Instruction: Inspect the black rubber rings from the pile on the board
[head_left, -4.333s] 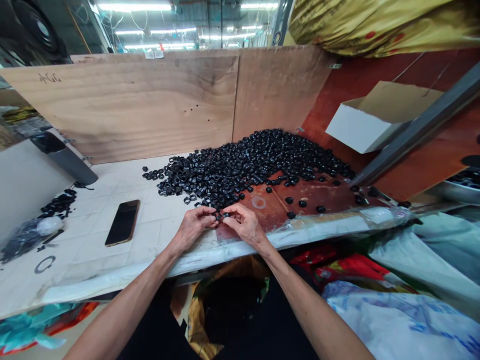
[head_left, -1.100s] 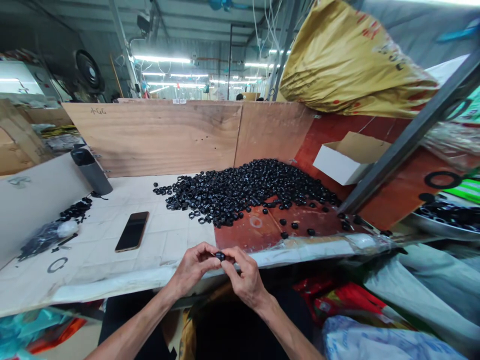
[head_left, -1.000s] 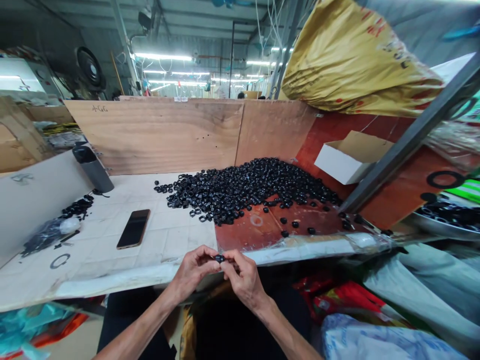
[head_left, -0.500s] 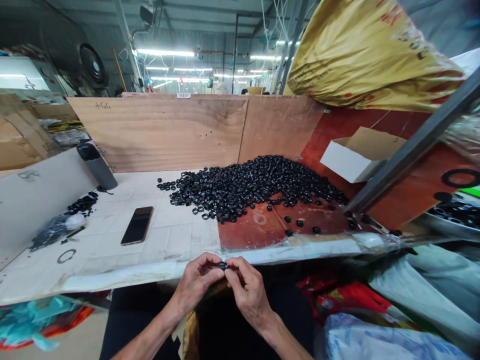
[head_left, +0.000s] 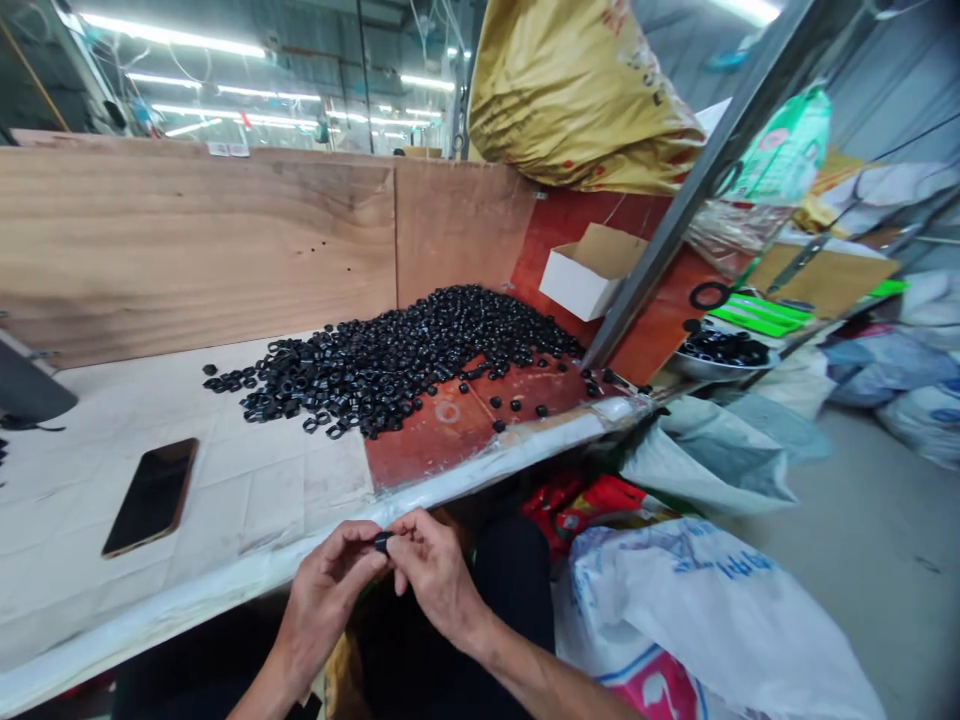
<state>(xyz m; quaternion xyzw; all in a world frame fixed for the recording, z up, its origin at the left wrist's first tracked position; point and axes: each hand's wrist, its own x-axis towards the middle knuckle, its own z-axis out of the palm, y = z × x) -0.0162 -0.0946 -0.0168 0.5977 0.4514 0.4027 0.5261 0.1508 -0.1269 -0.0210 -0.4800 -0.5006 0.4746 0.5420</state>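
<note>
legible text: none | white sack (head_left: 712, 610): blue print, unreadable

On the table (head_left: 247, 500), the phone (head_left: 151, 496) lies left of the ring heap (head_left: 390, 355).

This is a small-parts factory floor or assembly workshop. A heap of black plastic rings (head_left: 405, 350), many hundreds of one kind, lies loose on a rough worktop (head_left: 247, 490) fenced at the back with bare plywood boards (head_left: 195, 240). Long fluorescent tubes (head_left: 172, 35) run under a high industrial roof. Bulk sacks (head_left: 712, 620) crowd the concrete floor, a yellow sack (head_left: 577, 95) sits overhead, and a metal bowl (head_left: 720, 352) nearby holds more black parts.
</note>
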